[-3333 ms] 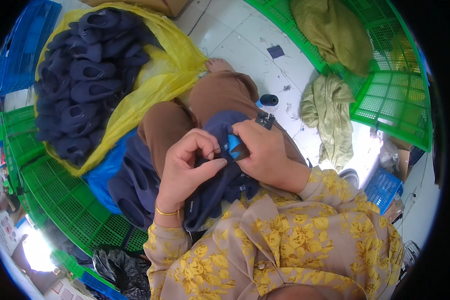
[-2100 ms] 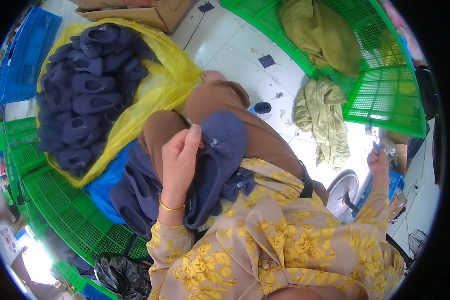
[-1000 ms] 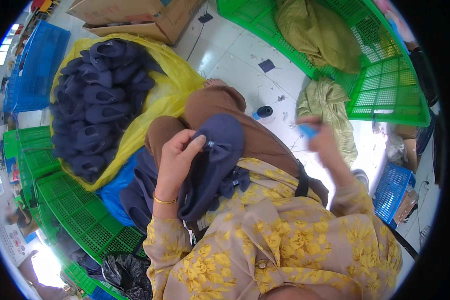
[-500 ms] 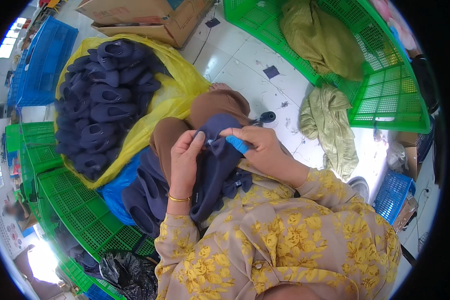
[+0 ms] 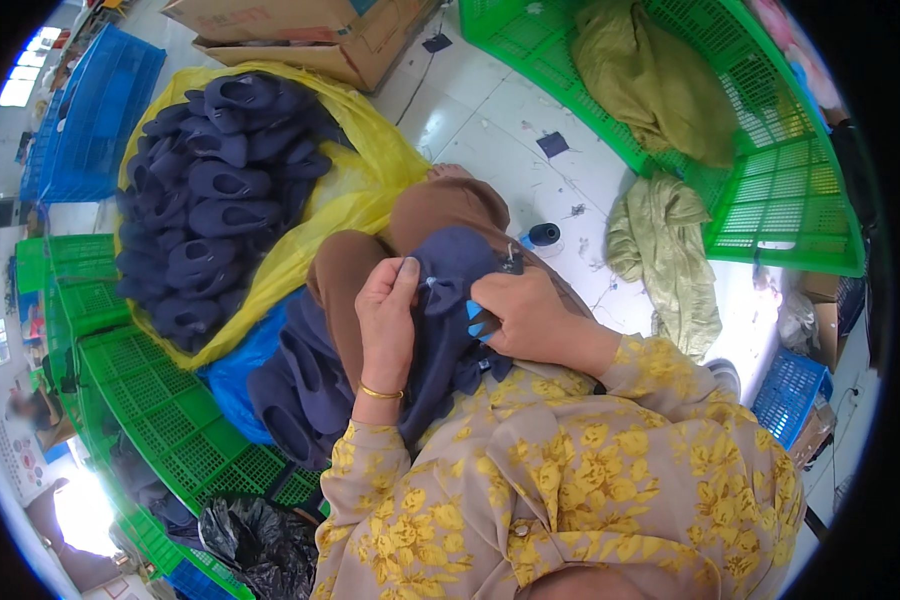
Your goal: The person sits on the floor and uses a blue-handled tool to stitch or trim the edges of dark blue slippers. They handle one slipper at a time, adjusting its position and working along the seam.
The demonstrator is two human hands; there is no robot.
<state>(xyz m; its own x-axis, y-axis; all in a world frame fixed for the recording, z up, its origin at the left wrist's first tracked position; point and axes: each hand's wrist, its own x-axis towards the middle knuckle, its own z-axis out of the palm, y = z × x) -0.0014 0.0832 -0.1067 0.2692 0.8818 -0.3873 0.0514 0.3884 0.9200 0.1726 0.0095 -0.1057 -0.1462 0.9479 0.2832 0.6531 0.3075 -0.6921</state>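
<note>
A navy fabric slipper (image 5: 457, 252) lies across my lap, a small pale-blue tuft (image 5: 431, 283) on its upper. My left hand (image 5: 385, 312) pinches the slipper's edge between thumb and fingers. To its right, my right hand (image 5: 535, 312) is closed, the fingers curled. A blue and black piece (image 5: 480, 320) shows at those fingers; its kind is unclear. A small dark piece with pale marks (image 5: 513, 262) sticks up above the knuckles. More navy slippers (image 5: 288, 405) rest by my left forearm, and a small dark bow-like piece (image 5: 478, 373) lies below the hands.
A yellow bag (image 5: 365, 205) full of navy slippers (image 5: 228, 182) stands front left. Green crates (image 5: 170, 420) line the left side; another green crate (image 5: 785, 225) with olive cloth is far right. A dark thread spool (image 5: 543, 235) stands on the floor beyond my knees. A cardboard box (image 5: 300, 35) is at the back.
My right hand has drawn back from the slipper's tuft, slightly right and down, and its fingers have curled. The dark piece above the knuckles now shows. My left hand keeps its pinch.
</note>
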